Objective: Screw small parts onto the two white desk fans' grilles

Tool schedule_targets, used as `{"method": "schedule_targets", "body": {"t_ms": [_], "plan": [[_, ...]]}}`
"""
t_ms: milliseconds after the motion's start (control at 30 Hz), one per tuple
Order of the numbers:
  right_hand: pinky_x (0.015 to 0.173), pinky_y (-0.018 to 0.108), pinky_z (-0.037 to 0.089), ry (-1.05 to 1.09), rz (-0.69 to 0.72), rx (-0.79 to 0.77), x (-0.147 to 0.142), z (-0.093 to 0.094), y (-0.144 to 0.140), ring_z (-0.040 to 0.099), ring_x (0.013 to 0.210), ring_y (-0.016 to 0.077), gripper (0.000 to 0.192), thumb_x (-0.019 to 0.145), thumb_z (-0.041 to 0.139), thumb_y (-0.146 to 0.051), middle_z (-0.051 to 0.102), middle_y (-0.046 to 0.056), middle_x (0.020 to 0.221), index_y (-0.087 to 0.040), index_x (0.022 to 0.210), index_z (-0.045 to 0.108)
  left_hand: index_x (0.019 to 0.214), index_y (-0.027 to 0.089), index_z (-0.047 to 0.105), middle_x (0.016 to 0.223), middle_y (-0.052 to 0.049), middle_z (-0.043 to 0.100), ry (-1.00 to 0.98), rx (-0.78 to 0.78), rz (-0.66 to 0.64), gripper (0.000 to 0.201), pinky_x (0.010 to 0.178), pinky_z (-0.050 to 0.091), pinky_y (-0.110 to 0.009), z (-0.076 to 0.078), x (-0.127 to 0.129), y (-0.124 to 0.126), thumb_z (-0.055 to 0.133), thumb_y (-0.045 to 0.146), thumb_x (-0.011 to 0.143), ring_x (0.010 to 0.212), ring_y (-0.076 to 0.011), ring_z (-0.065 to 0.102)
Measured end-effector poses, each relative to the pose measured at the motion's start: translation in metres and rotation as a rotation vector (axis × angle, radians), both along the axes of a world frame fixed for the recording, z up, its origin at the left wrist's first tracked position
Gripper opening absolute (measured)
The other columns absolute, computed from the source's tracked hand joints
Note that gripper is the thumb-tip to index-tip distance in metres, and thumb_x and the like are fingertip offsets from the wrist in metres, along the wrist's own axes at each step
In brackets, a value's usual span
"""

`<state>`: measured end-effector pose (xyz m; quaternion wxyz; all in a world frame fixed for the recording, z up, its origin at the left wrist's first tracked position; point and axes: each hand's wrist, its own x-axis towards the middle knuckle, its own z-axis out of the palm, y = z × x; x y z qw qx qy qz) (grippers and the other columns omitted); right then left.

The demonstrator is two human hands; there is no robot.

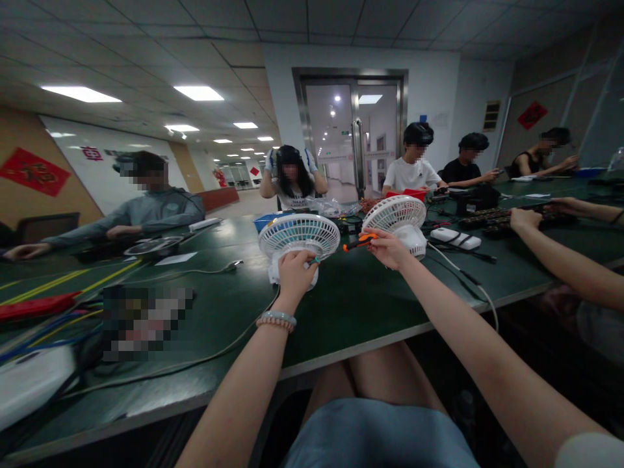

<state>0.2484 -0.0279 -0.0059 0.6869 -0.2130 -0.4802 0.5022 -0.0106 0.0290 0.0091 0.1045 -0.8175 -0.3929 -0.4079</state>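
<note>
Two white fans with round grilles stand on the green table, the left fan [299,235] and the right fan [396,218]. My left hand [296,276] is closed in front of the left fan's base, and a small teal-tipped thing [312,262] sticks out between its fingers; its kind is too small to make out. Just in front of the right fan, my right hand [389,249] grips an orange-and-black hand tool [359,242]. The tool points left toward the left fan, apart from it. My fingers hide part of the tool, so its exact kind is unclear.
A white power strip [455,238] and its cable lie on the right. Loose wires, a red tool [39,305] and a white case [36,383] sit on the left. Several people work around the table [341,325]; a neighbour's hands [525,220] are close on the right.
</note>
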Motion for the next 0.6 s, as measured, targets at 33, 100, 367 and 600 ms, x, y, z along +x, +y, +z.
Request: {"method": "schedule_targets", "body": {"t_ms": [33,100,367,600], "plan": [[0.063,0.021,0.045,0.007,0.007,-0.006,0.0003,0.0,0.0004,0.059,0.083,0.012,0.037,0.061,0.061,-0.009,0.067,0.002,0.098,-0.021,0.096,0.066,0.085,0.025,0.061,0.083,0.001,0.068,0.001,0.004,0.003,0.015,0.091,0.032,-0.039,-0.0004,0.0,0.0003,0.059,0.027,0.07,0.093,-0.0205,0.054],[0.063,0.021,0.046,0.021,0.015,-0.017,0.0008,0.0,0.0012,0.059,0.081,0.0116,0.038,0.061,0.058,-0.008,0.067,0.002,0.096,-0.02,0.097,0.066,0.084,0.025,0.062,0.085,0.001,0.067,0.004,0.007,0.006,0.014,0.091,0.032,-0.038,-0.0012,-0.0001,0.001,0.059,0.028,0.071,0.092,-0.0202,0.055],[0.06,0.022,0.047,0.018,-0.026,-0.072,0.0017,-0.0005,0.0026,0.058,0.073,0.0113,0.039,0.063,0.054,-0.007,0.067,0.001,0.092,-0.022,0.098,0.064,0.083,0.026,0.063,0.086,0.0,0.066,-0.01,0.011,0.009,0.013,0.092,0.032,-0.038,-0.0034,0.0001,0.0035,0.06,0.028,0.071,0.093,-0.0197,0.055],[0.062,0.022,0.047,0.017,-0.036,-0.077,0.0008,-0.0005,0.0016,0.059,0.074,0.0109,0.038,0.063,0.058,-0.009,0.067,0.001,0.091,-0.022,0.098,0.064,0.084,0.026,0.064,0.086,-0.001,0.066,-0.017,0.0,0.012,0.014,0.091,0.033,-0.037,-0.0024,0.0003,0.0027,0.059,0.028,0.071,0.093,-0.019,0.055]]}}
